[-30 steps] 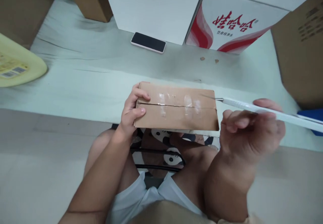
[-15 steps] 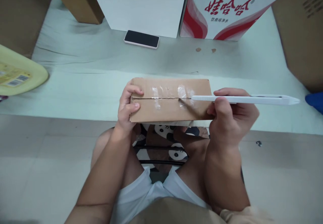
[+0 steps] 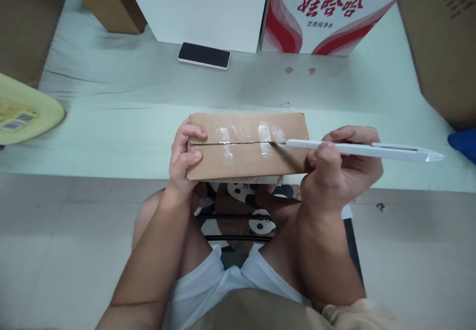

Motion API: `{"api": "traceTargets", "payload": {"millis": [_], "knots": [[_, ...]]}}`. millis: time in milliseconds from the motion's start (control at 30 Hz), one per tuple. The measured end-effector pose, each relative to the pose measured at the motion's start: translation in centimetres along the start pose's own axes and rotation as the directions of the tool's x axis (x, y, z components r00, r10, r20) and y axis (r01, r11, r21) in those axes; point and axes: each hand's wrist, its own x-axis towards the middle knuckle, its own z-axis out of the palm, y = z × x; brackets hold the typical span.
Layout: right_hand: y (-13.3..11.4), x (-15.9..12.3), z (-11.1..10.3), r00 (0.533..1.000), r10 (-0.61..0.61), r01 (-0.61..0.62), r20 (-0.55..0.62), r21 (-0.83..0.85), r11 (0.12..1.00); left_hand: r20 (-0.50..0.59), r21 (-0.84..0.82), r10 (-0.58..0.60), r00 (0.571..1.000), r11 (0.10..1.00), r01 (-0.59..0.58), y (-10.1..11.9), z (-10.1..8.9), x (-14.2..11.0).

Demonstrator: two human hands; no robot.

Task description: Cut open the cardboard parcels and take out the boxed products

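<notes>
A small brown cardboard box is held at the table's front edge, its seam running lengthwise with strips of clear tape across it. My left hand grips the box's left end, thumb and a finger on its top face. In my right hand is a white utility knife, pinched between thumb and fingers. The knife's front tip lies at the seam, right of the tape strips. Whether the blade is in the seam I cannot tell. Some right-hand fingers are near the box's right end, partly hidden.
A phone lies on the pale green table cover. Behind it stand a white box and a red-and-white carton. A yellow jug is at left, a large brown carton at right.
The knife has shifted slightly right along the seam, and its rear end has tilted a little toward me. My left hand keeps its grip on the box.
</notes>
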Motion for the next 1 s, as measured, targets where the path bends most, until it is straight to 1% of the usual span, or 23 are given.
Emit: {"api": "traceTargets", "payload": {"millis": [67, 100, 267, 467, 600, 867, 1000], "knots": [[-0.2, -0.1, 0.1, 0.993, -0.073, 0.076, -0.097, 0.027, 0.997, 0.005, -0.011, -0.019, 1.0, 1.0, 0.019, 0.0, 0.0, -0.1], [-0.2, -0.1, 0.1, 0.988, -0.096, 0.102, -0.118, 0.05, 0.994, 0.0, -0.016, -0.019, 1.0, 1.0, 0.019, 0.0, 0.0, -0.1], [0.0, 0.7, -0.3, 0.997, -0.068, 0.074, -0.035, 0.225, 0.971, -0.024, -0.03, -0.001, 1.0, 1.0, 0.0, -0.2, 0.0, 0.0], [-0.2, 1.7, -0.5, 0.993, -0.071, 0.095, -0.095, 0.284, 0.954, -0.004, -0.005, 0.001, 1.0, 1.0, -0.001, -0.3, -0.2, 0.1], [-0.4, 1.8, -0.3, 0.996, -0.036, 0.061, -0.08, 0.343, 0.938, 0.005, 0.028, 0.011, 1.0, 1.0, -0.011, -0.3, -0.2, 0.0], [0.2, 1.9, -0.1, 0.997, -0.078, 0.081, -0.024, 0.298, 0.951, -0.004, -0.026, 0.006, 1.0, 1.0, -0.006, 0.0, 0.0, 0.1], [0.5, 1.8, -0.1, 0.999, -0.052, 0.054, -0.013, 0.278, 0.959, -0.03, -0.027, 0.011, 0.999, 1.0, -0.012, 0.2, 0.4, 0.1]]}}
